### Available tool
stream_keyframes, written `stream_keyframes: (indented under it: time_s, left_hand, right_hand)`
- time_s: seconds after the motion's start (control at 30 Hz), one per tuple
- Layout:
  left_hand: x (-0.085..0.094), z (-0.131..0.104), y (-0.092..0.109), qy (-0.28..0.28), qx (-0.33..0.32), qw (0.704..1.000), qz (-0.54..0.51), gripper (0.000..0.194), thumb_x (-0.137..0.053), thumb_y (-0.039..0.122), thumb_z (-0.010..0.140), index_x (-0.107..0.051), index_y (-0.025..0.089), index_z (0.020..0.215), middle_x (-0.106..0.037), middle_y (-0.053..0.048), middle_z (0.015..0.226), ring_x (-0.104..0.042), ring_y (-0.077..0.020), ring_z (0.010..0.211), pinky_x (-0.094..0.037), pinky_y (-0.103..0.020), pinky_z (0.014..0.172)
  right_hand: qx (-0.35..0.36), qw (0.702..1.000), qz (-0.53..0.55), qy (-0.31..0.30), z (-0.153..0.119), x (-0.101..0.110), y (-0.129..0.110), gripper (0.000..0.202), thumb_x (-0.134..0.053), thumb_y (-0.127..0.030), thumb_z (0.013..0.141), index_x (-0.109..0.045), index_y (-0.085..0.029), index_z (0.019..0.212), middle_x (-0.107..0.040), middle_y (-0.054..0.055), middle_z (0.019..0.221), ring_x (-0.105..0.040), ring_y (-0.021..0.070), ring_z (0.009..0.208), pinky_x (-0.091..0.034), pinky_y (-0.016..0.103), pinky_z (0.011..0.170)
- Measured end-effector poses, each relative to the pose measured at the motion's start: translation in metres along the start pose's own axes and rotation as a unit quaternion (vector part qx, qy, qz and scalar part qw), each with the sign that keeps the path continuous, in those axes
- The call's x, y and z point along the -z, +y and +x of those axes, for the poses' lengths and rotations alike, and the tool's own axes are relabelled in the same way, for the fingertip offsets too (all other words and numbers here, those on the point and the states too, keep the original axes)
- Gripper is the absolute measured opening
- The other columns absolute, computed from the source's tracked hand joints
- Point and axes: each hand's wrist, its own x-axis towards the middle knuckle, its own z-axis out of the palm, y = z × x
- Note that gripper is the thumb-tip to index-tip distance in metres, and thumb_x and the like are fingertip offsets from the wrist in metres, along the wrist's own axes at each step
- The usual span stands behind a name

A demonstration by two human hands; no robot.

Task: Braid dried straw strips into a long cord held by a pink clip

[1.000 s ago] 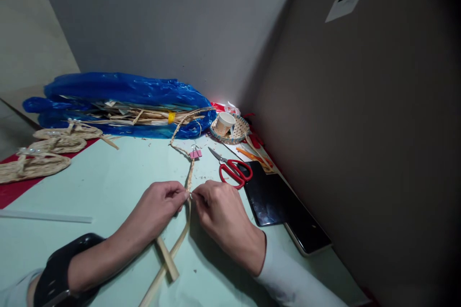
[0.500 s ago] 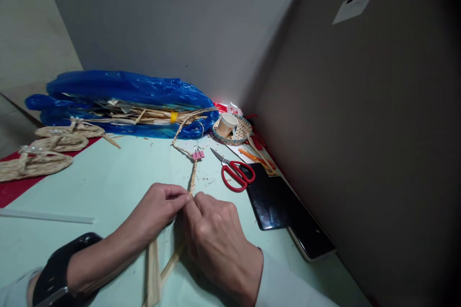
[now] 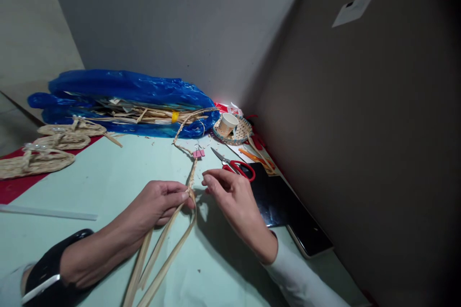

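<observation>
A pale straw braid (image 3: pixel 192 172) runs down from a pink binder clip (image 3: pixel 198 153). My left hand (image 3: pixel 160 204) pinches the braid's lower end between thumb and fingers. Below that pinch, three loose flat straw strands (image 3: pixel 167 264) fan out towards the near edge of the view. To the right of the braid, my right hand (image 3: pixel 234 196) hovers apart from it, fingers loosely bent and parted, with nothing in them. Red-handled scissors (image 3: pixel 243 169) lie just beyond my right hand, which hides part of one handle loop.
At the back, a blue plastic bag (image 3: pixel 126 81) holds bundled straw. Woven straw sandals (image 3: pixel 46 163) rest on red material at left. A paper cup (image 3: pixel 228 123) stands in a woven basket (image 3: pixel 247 130). Dark flat devices (image 3: pixel 309 235) lie along the right wall.
My right hand has let go of the straw and moved right and up, away from the braid. My left hand keeps its pinch. The loose strands now show more fully.
</observation>
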Motion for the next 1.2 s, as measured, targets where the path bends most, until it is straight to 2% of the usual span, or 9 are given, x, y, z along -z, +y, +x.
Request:
stream_keyframes:
  time_s: [0.07, 0.13, 0.23, 0.4, 0.53, 0.7, 0.9, 1.0, 1.2]
  left_hand:
    - [0.000, 0.000, 0.000, -0.003, 0.002, 1.000, -0.013, 0.029, -0.076, 0.041, 0.074, -0.072, 0.012, 0.076, -0.037, 0.011, 0.047, -0.013, -0.0035, 0.045, -0.006, -0.020, 0.044]
    - [-0.002, 0.000, -0.001, -0.001, 0.001, 1.000, -0.020, 0.029, -0.077, 0.040, 0.072, -0.070, 0.013, 0.080, -0.053, 0.005, 0.051, -0.017, -0.0026, 0.043, -0.007, -0.020, 0.044]
    - [-0.004, 0.000, -0.001, -0.001, -0.012, 1.000, 0.000, 0.030, -0.074, 0.042, 0.072, -0.067, 0.014, 0.082, -0.066, -0.001, 0.058, -0.024, -0.0025, 0.041, -0.009, -0.019, 0.044]
    - [-0.009, 0.000, -0.002, 0.013, -0.039, 0.998, 0.039, 0.032, -0.071, 0.045, 0.071, -0.063, 0.014, 0.067, -0.050, 0.008, 0.049, -0.022, -0.0027, 0.039, -0.011, -0.020, 0.041]
    - [-0.010, -0.003, -0.004, 0.016, -0.049, 0.998, 0.043, 0.033, -0.070, 0.046, 0.072, -0.060, 0.016, 0.078, -0.061, 0.005, 0.058, -0.028, -0.0033, 0.041, -0.016, -0.019, 0.041]
    - [-0.008, -0.004, -0.009, 0.022, -0.062, 0.997, 0.027, 0.033, -0.069, 0.042, 0.078, -0.052, 0.018, 0.093, -0.067, 0.005, 0.061, -0.030, -0.0034, 0.041, -0.017, -0.018, 0.043]
    - [-0.007, -0.004, -0.005, 0.014, -0.040, 0.999, 0.033, 0.030, -0.067, 0.042, 0.079, -0.052, 0.018, 0.090, -0.069, 0.004, 0.063, -0.025, -0.0025, 0.042, -0.013, -0.019, 0.043]
    - [-0.008, -0.006, 0.000, 0.027, -0.038, 0.997, 0.058, 0.029, -0.067, 0.039, 0.074, -0.053, 0.018, 0.088, -0.067, 0.005, 0.060, -0.029, -0.0045, 0.044, -0.016, -0.020, 0.043]
    - [-0.011, -0.006, 0.007, 0.038, -0.023, 0.996, 0.081, 0.036, -0.068, 0.049, 0.067, -0.055, 0.019, 0.082, -0.063, 0.005, 0.057, -0.033, -0.0071, 0.046, -0.019, -0.021, 0.043]
  right_hand:
    - [-0.036, 0.990, 0.105, -0.086, 0.005, -0.003, 0.007, 0.022, -0.060, -0.033, 0.091, -0.067, -0.015, 0.081, -0.069, 0.005, 0.077, -0.063, 0.0169, 0.072, -0.044, 0.026, 0.066]
    - [-0.069, 0.962, 0.205, -0.164, 0.007, -0.010, 0.013, 0.023, -0.063, -0.037, 0.088, -0.062, -0.015, 0.081, -0.065, 0.003, 0.073, -0.062, 0.0158, 0.069, -0.046, 0.026, 0.066]
    - [-0.105, 0.934, 0.273, -0.207, 0.005, -0.017, 0.018, 0.027, -0.063, -0.041, 0.088, -0.058, -0.016, 0.080, -0.058, -0.001, 0.070, -0.055, 0.0116, 0.059, -0.044, 0.024, 0.060]
    - [-0.040, 0.978, 0.094, -0.184, 0.007, -0.011, 0.018, 0.031, -0.051, -0.025, 0.095, -0.063, -0.015, 0.069, -0.051, -0.002, 0.063, -0.041, 0.0095, 0.057, -0.030, 0.024, 0.056]
    - [0.004, 0.988, -0.019, -0.151, 0.008, -0.007, 0.013, 0.033, -0.049, -0.019, 0.094, -0.065, -0.014, 0.066, -0.048, -0.003, 0.059, -0.041, 0.0107, 0.060, -0.028, 0.025, 0.058]
    - [-0.036, 0.990, -0.005, -0.134, 0.007, -0.010, 0.013, 0.025, -0.056, -0.025, 0.089, -0.068, -0.014, 0.071, -0.055, -0.001, 0.063, -0.044, 0.0116, 0.062, -0.030, 0.026, 0.058]
    - [-0.107, 0.974, 0.142, -0.143, 0.011, -0.016, 0.026, 0.030, -0.067, -0.041, 0.080, -0.065, -0.012, 0.074, -0.054, -0.001, 0.064, -0.041, 0.0115, 0.060, -0.030, 0.025, 0.057]
    - [-0.081, 0.975, 0.136, -0.155, 0.012, -0.014, 0.030, 0.028, -0.067, -0.042, 0.082, -0.061, -0.015, 0.077, -0.054, -0.001, 0.067, -0.043, 0.0124, 0.063, -0.032, 0.025, 0.059]
    - [0.016, 0.986, -0.002, -0.167, 0.006, -0.007, 0.023, 0.008, -0.053, -0.020, 0.092, -0.054, -0.018, 0.084, -0.062, 0.001, 0.075, -0.054, 0.0145, 0.073, -0.035, 0.025, 0.065]
